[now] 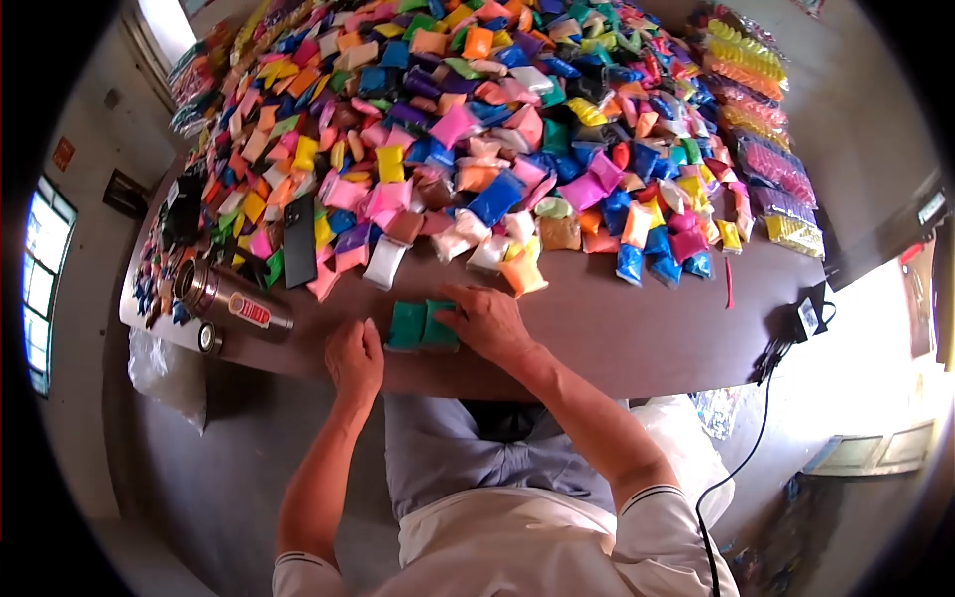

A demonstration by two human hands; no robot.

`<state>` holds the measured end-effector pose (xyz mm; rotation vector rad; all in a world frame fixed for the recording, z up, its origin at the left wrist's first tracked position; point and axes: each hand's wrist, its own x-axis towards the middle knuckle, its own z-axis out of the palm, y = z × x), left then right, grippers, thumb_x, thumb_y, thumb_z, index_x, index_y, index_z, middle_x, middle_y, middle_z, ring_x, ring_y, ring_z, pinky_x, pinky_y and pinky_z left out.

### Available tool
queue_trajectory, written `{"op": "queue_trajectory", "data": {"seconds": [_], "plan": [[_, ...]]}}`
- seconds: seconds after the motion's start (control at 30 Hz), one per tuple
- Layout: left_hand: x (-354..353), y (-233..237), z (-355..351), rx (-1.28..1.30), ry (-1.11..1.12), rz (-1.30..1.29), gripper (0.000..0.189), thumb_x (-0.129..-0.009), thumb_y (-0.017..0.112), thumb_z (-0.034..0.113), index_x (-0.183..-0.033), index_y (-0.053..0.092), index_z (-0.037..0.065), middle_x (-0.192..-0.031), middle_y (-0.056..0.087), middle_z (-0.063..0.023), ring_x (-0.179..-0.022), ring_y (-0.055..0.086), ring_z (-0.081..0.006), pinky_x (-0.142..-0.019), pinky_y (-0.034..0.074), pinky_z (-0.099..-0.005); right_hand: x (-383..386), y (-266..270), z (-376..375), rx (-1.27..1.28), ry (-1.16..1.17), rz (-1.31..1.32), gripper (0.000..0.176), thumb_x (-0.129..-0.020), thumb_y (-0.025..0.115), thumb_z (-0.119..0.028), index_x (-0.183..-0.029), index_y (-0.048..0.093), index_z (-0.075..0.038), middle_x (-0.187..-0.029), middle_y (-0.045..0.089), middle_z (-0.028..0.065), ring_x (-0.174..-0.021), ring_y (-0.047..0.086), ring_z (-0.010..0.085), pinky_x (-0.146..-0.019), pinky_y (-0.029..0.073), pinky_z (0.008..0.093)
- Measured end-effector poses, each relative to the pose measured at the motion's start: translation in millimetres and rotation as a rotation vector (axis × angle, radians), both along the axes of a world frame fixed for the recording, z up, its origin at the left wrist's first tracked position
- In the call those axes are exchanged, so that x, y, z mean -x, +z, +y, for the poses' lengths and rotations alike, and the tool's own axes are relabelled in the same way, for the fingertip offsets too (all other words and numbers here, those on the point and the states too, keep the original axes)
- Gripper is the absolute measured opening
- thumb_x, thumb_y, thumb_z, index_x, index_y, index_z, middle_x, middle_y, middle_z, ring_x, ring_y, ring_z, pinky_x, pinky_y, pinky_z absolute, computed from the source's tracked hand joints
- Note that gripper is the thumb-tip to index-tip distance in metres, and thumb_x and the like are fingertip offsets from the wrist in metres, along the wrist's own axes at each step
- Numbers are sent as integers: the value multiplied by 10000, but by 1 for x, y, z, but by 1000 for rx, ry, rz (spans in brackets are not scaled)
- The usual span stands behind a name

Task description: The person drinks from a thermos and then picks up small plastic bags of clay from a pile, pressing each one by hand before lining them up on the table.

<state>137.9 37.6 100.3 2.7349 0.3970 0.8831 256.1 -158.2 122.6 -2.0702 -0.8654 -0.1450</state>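
ctr: our right hand (487,320) lies flat on two green packets (418,326), left hand (354,358) curled empty beside them. mixed heap (477,129) up top still unpicked.

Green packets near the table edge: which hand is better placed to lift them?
Probably right: the right hand lies on the green packets, while the left hand only rests beside them.

We identify two green packets (408,325) lying flat on the brown bench (617,333), close to its near edge. Both are small, squarish, sealed pouches of the same teal-green colour. They sit side by side and touching. The left packet is fully exposed. The right packet is partly covered by the fingers of the right hand (484,320). The left hand (355,356) rests just beside the pair.
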Motion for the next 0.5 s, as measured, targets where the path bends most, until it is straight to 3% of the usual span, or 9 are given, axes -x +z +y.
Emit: {"op": "queue_trajectory", "data": {"seconds": [0.07,0.2,0.27,0.4,0.5], "plan": [[1,-1,-1,-2,23,-5,273,-891,546,134,-652,465,27,-667,521,-154,-655,515,-368,-647,394,-454,-15,8,-2,-88,-5,-21,179,-788,671,-207,-953,672,-136,-805,625,128,-753,626,346,-626,499,432],[3,1,-3,12,4,-39,277,-889,545,126,-647,460,22,-663,514,-152,-651,504,-367,-648,391,-453,-90,33,-14,-339,-327,-226,106,-795,615,-99,-886,632,-48,-762,607,165,-713,595,385,-593,474,458],[2,2,-4,-7,21,-15,275,-884,549,120,-643,460,22,-657,510,-151,-644,500,-367,-651,390,-450,-129,43,-18,-331,-435,-345,169,-790,610,-73,-950,612,-20,-796,602,206,-753,593,404,-624,474,467],[3,4,-5,-12,27,-12,273,-882,553,118,-643,463,24,-650,507,-151,-640,500,-365,-643,387,-450,-182,52,-14,-228,-570,-379,268,-798,600,-77,-1054,570,-6,-916,603,239,-850,597,410,-722,477,479],[4,6,-6,8,38,-23,280,-882,556,120,-636,461,26,-640,502,-152,-630,497,-366,-630,383,-451,-203,53,-8,122,-708,-82,306,-814,640,-253,-992,541,-25,-1004,611,223,-980,600,380,-821,482,451]]}}
